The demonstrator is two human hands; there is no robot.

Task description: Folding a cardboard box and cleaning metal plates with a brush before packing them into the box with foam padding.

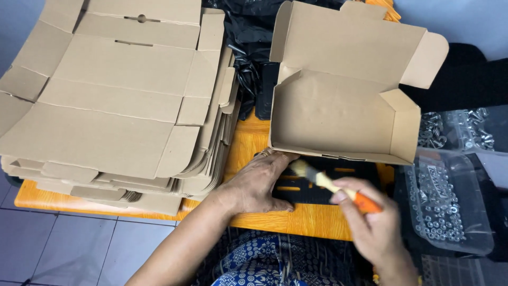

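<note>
- Brush (323,181) is lying slantwise over the black part (312,186), bristles pointing up-left, orange handle running down-right into the right hand (373,225).
- Right hand is gripping the handle, fingers curled closed around it, wrist coming in from the lower right.
- Left hand (256,185) is resting palm-down, fingers spread flat, pressing the black part onto the tabletop (264,220), just beside the bristles.
- Open box (338,106) is standing just behind the part.
- Flat cartons (111,95) are lying stacked at left.
- Bags of screws (442,196) are sitting at right.
</note>
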